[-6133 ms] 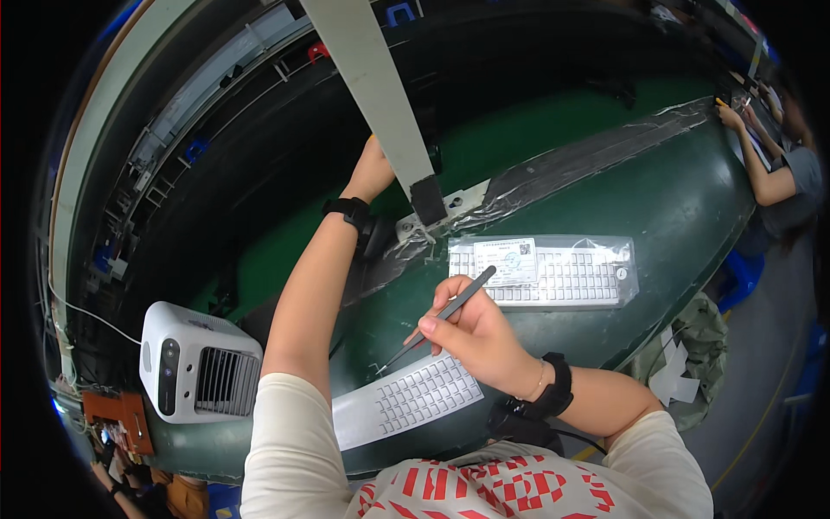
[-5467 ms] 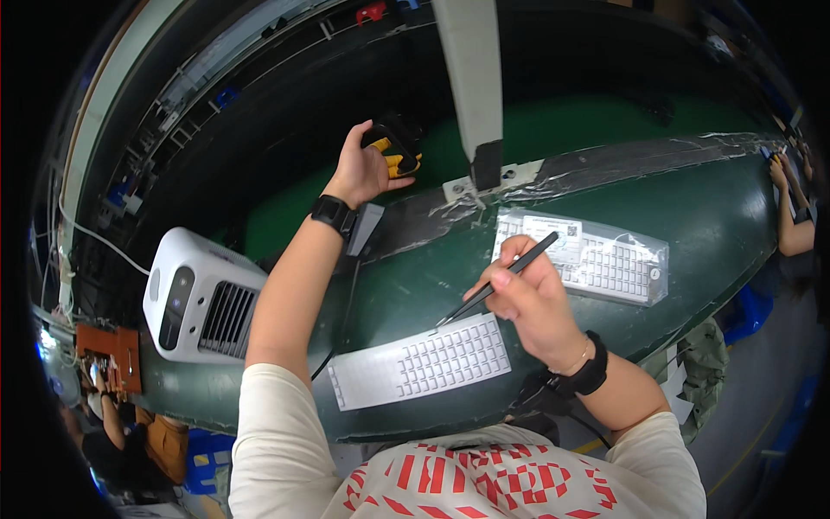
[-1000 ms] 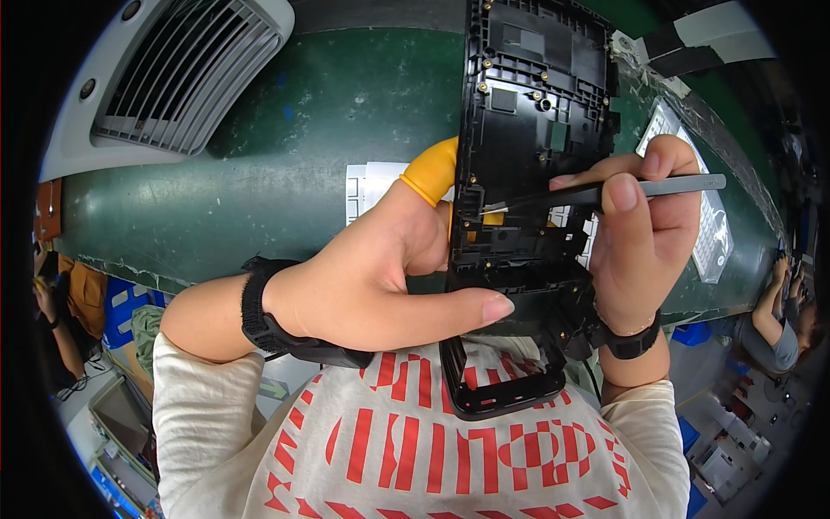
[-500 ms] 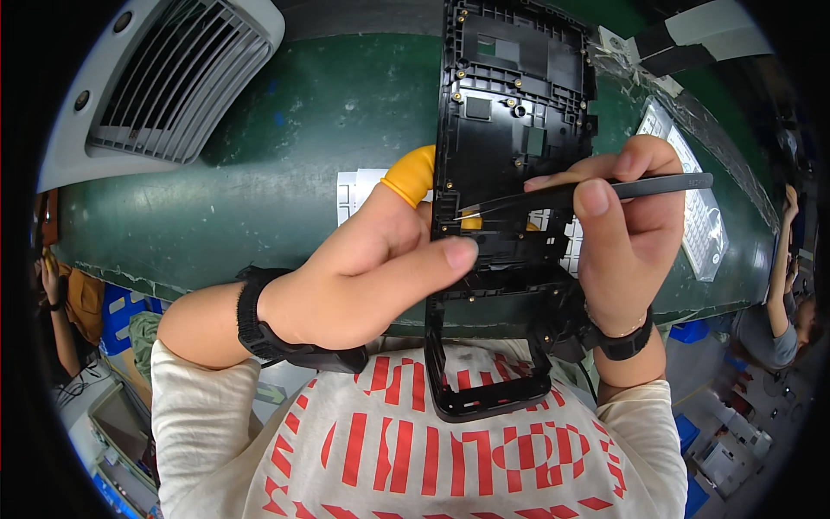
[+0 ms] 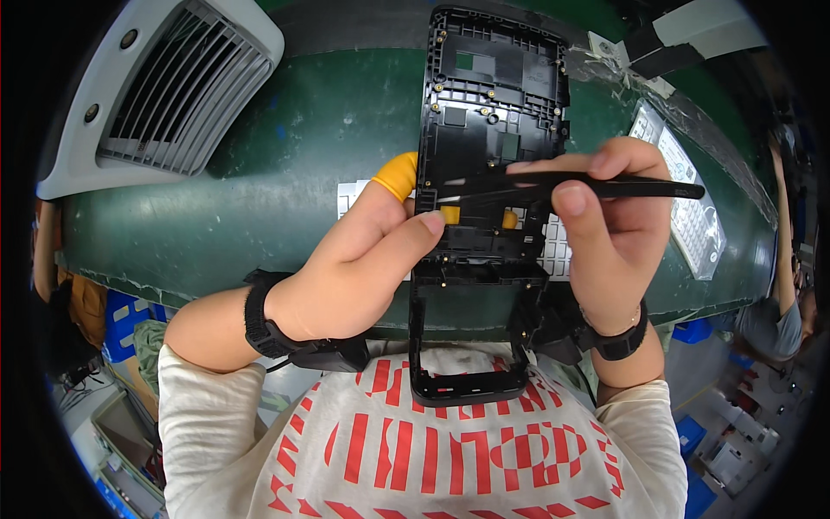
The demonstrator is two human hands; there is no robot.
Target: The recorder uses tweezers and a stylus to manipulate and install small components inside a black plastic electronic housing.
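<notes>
- The left hand grips the black housing by its left edge, thumb in front, yellow-covered finger behind.
- The right hand pinches dark tweezers, their tips at the housing's left side.
- Below the housing, a partly hidden white keyboard lies on the green desk.
- Farther right, a bagged keyboard.
</notes>
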